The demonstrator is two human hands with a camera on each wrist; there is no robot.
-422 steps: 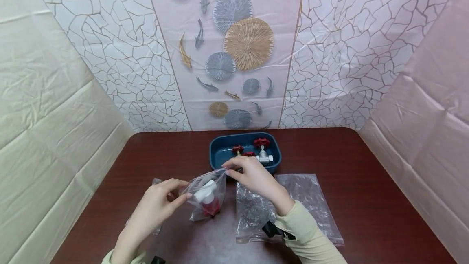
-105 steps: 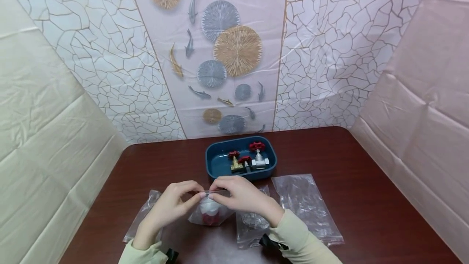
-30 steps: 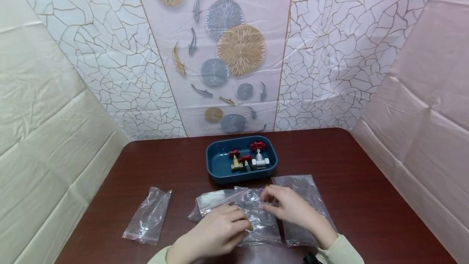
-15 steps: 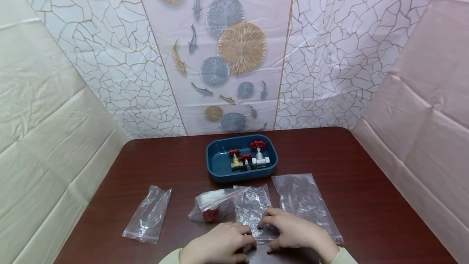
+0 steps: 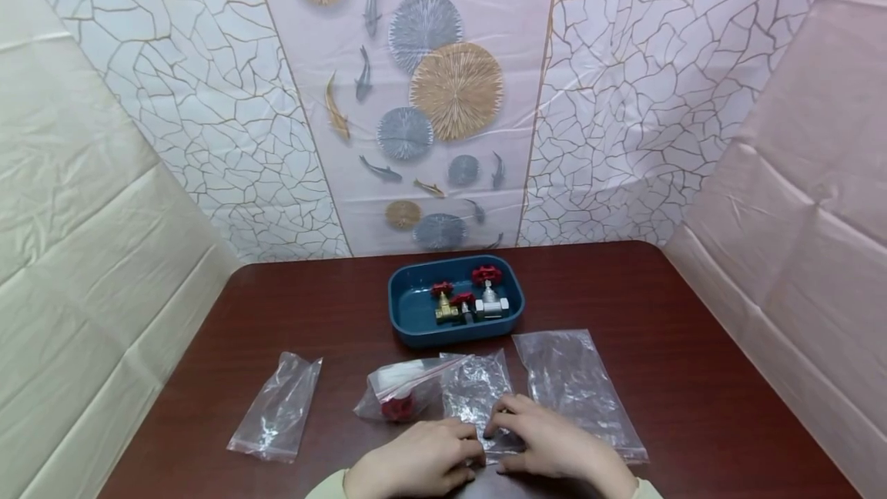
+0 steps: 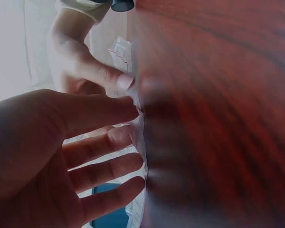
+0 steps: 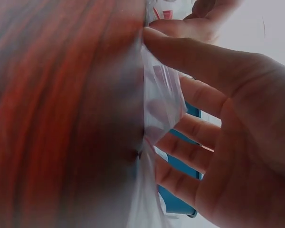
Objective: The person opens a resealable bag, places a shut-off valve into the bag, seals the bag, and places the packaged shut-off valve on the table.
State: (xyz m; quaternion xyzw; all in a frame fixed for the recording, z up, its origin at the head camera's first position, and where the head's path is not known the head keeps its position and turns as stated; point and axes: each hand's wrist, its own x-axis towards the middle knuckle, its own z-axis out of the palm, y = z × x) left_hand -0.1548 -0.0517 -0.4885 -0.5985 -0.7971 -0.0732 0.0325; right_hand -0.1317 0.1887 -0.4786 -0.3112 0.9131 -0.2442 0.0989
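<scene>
Both hands rest on the near end of a clear zip bag [image 5: 473, 387] lying flat in the middle of the table. My left hand [image 5: 419, 459] touches its lower left edge, fingers spread and loosely bent. Opposite it, my right hand [image 5: 550, 441] has fingertips and thumb apart on the lower right; in the right wrist view a fold of plastic [image 7: 161, 95] stands up between them. Left of this bag lies another zip bag [image 5: 433, 380] holding a white-bodied valve with a red handwheel [image 5: 397, 407]. Neither hand touches that one.
Behind the bags stands a blue tray [image 5: 409, 337] holding a brass valve [image 5: 446, 309], a silver valve [image 5: 491, 305] and a smaller dark valve [image 5: 466, 309], all with red handwheels. Flat zip bags lie at left [image 5: 277, 410] and at right [image 5: 578, 391] on the brown table [image 5: 693, 376].
Earlier both hands held the bag with the white valve; it now lies on the table, released. Both hands have moved right and down onto the middle bag's near end. The last half second shows little movement.
</scene>
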